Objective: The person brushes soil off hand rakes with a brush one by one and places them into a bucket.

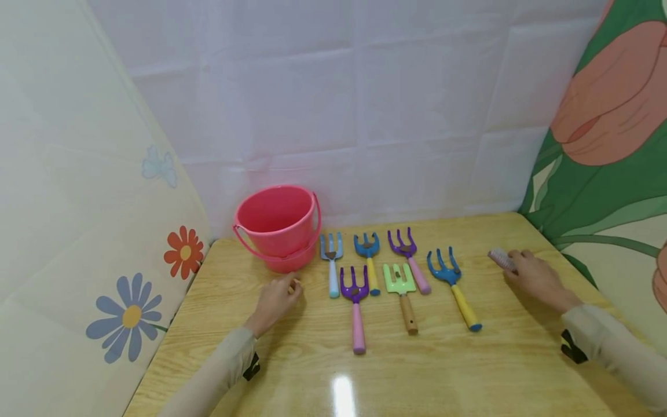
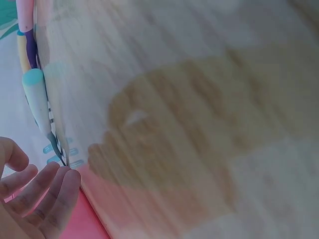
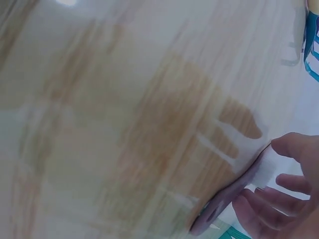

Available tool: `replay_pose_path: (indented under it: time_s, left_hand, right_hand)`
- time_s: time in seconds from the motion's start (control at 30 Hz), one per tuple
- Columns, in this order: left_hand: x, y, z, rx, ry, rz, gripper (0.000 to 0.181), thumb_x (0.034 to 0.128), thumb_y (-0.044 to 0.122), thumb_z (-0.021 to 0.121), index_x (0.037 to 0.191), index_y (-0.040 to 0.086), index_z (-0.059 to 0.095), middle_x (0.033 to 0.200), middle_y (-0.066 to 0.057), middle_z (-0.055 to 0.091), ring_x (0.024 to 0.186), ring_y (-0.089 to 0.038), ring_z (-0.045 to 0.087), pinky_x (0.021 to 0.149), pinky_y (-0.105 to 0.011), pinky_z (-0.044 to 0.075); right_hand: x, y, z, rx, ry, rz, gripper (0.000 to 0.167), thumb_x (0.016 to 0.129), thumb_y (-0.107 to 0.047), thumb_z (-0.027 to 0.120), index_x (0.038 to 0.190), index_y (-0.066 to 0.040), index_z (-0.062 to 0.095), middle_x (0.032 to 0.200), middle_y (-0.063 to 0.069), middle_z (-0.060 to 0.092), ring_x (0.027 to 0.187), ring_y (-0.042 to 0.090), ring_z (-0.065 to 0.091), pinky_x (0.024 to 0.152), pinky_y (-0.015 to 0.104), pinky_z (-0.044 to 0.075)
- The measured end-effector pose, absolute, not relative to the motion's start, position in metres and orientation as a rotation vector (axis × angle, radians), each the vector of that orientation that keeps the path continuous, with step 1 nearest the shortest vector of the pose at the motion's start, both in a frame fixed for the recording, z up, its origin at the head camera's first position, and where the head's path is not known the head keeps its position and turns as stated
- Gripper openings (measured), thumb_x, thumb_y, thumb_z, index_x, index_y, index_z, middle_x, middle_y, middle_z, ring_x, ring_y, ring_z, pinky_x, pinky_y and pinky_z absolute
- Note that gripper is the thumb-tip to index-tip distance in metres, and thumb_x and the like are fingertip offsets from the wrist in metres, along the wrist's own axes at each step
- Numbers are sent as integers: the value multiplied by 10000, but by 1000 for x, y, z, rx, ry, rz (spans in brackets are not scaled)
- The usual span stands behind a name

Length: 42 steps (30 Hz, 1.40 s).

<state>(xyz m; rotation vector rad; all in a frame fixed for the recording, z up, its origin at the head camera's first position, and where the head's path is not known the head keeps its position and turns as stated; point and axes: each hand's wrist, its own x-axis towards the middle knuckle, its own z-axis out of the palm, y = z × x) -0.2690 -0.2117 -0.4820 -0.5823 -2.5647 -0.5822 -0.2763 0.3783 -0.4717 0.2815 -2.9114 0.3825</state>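
At the table's right side, my right hand (image 1: 537,279) grips the near end of a small scrub brush (image 1: 501,259) lying on the wood. The right wrist view shows its purplish back (image 3: 219,201) on the tabletop, pale bristles turned up, with thumb and fingers either side. My left hand (image 1: 275,301) rests in front of a pink bucket (image 1: 281,240), fingers loosely bent and holding nothing. Nearest to its right is a light-blue hand fork (image 1: 333,269); in the left wrist view the fork's handle (image 2: 36,94) stands out beyond the fingertips.
Mid-table lie more hand forks: purple-and-pink ones (image 1: 357,321) (image 1: 417,272), blue-and-yellow ones (image 1: 371,266) (image 1: 461,301), and a green one with a wooden handle (image 1: 406,307). A white cloth (image 1: 365,116) hangs behind; flower-printed cloths (image 1: 615,116) flank the wooden table (image 1: 417,376).
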Motion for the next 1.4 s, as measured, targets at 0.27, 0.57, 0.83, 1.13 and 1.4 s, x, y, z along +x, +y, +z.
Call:
replay_pose_path:
  time_s: [0.27, 0.57, 0.83, 1.13, 1.4]
  left_hand:
    - [-270, -208, -486, -598, -2556, -573, 140, 857, 62, 659, 985, 30, 705, 756, 4, 687, 615, -129, 628, 518, -321, 481]
    - [-269, -206, -487, -600, -2587, -602, 135, 868, 69, 651, 989, 35, 700, 762, 1, 691, 612, -117, 627, 509, -300, 475]
    - [-267, -205, -485, -592, -2602, -627, 121, 864, 57, 648, 974, 38, 694, 759, -1, 690, 623, -121, 635, 515, -295, 479]
    - [-268, -203, -485, -584, -2621, -624, 124, 864, 71, 657, 980, 44, 695, 758, 14, 685, 631, -115, 630, 522, -298, 482]
    - [-267, -199, -482, -592, -2626, -622, 127, 863, 61, 650, 979, 45, 697, 773, -2, 690, 646, -139, 639, 528, -326, 492]
  right_hand:
    - [-275, 380, -473, 200, -2970, 370, 383, 912, -145, 635, 998, 207, 510, 866, 350, 512, 693, 429, 563, 585, 553, 476]
    - [-275, 382, -471, 126, -3069, 385, 398, 930, -197, 604, 992, 192, 550, 863, 336, 499, 721, 472, 559, 592, 564, 467]
    - [-276, 385, -470, 188, -3061, 352, 338, 951, -192, 607, 926, 145, 583, 792, 268, 515, 684, 424, 555, 566, 538, 464]
    - [-280, 383, -472, 209, -3028, 309, 288, 921, -152, 639, 887, 122, 560, 793, 261, 522, 655, 369, 560, 556, 512, 472]
    - [-281, 377, -472, 255, -2963, 338, 273, 917, -151, 625, 784, 53, 502, 715, 206, 514, 602, 320, 538, 523, 492, 455]
